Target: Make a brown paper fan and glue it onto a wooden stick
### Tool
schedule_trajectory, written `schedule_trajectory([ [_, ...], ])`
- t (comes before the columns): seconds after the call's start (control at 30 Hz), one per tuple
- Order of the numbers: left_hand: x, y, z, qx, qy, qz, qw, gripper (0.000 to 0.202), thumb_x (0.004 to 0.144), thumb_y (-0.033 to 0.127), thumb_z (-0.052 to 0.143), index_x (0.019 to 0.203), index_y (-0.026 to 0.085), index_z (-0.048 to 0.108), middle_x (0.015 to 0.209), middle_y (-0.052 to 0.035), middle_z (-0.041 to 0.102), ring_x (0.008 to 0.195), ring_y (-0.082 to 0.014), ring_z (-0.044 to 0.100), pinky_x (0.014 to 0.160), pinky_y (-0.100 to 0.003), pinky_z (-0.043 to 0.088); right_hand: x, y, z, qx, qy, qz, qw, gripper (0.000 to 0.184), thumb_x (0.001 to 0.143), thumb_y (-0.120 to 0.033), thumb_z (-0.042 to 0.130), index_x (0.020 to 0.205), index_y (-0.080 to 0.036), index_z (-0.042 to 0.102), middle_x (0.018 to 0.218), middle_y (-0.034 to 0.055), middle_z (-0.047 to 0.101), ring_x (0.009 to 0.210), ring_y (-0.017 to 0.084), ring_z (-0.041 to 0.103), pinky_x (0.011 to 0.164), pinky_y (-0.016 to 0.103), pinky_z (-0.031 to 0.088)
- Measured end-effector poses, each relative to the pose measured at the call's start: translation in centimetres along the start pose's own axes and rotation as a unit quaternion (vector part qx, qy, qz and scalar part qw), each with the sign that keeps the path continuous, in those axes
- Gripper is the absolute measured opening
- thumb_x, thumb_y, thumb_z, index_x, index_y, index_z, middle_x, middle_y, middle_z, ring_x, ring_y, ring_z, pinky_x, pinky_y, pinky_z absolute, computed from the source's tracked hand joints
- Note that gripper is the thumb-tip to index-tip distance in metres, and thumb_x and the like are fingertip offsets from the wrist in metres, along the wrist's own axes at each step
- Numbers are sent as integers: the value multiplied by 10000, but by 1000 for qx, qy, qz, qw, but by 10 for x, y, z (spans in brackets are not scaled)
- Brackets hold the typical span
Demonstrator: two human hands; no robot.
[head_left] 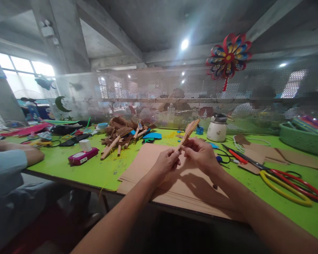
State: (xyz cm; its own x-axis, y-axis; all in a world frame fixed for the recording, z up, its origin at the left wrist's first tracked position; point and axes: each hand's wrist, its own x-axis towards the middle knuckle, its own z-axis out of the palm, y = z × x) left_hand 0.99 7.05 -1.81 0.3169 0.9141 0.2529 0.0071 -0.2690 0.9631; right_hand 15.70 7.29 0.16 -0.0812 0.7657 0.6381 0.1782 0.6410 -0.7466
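Both hands meet above a stack of brown cardboard sheets [159, 169] on the green table [95, 173]. My left hand [166, 163] and my right hand [200, 152] are both closed in a pinch on a rolled brown paper piece [188, 132]. Its fringed top fans up and away from me, tilted to the right. A pile of similar brown paper rolls [120, 137] lies further back on the left.
Large scissors with red and yellow handles [286, 180] lie at the right. A white jar [217, 128], blue paper scraps [151, 136], a pink box [82, 157] and a green basket [303, 137] stand around. Another person's arm [13, 155] rests at the left. A mesh screen bears a paper pinwheel [229, 56].
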Motion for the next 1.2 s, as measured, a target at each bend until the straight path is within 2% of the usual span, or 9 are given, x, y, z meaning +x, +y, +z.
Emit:
schedule_trajectory([
  [0.47, -1, 4, 0, 15, 9, -3, 1000, 314, 828, 446, 459, 721, 155, 510, 570, 30, 471, 429, -61, 333, 426, -212, 243, -1, 0, 1, -17, 9, -5, 1000, 179, 762, -337, 609, 788, -160, 603, 614, 9, 614, 478, 112, 550, 439, 229, 446],
  [0.8, -2, 8, 1, -7, 16, -22, 1000, 273, 775, 418, 491, 693, 158, 498, 561, 18, 485, 434, -72, 369, 421, -211, 245, -2, -1, 3, -30, 32, -18, 999, 184, 764, -356, 601, 744, -174, 588, 576, -1, 596, 454, 113, 532, 425, 234, 442],
  [1.2, -1, 4, 2, 7, 6, -11, 1000, 301, 827, 436, 464, 724, 156, 505, 580, 22, 485, 425, -58, 336, 417, -211, 231, -4, 1, 6, -52, 47, -22, 997, 146, 772, -314, 596, 722, -182, 562, 574, -2, 595, 461, 115, 536, 448, 233, 432],
])
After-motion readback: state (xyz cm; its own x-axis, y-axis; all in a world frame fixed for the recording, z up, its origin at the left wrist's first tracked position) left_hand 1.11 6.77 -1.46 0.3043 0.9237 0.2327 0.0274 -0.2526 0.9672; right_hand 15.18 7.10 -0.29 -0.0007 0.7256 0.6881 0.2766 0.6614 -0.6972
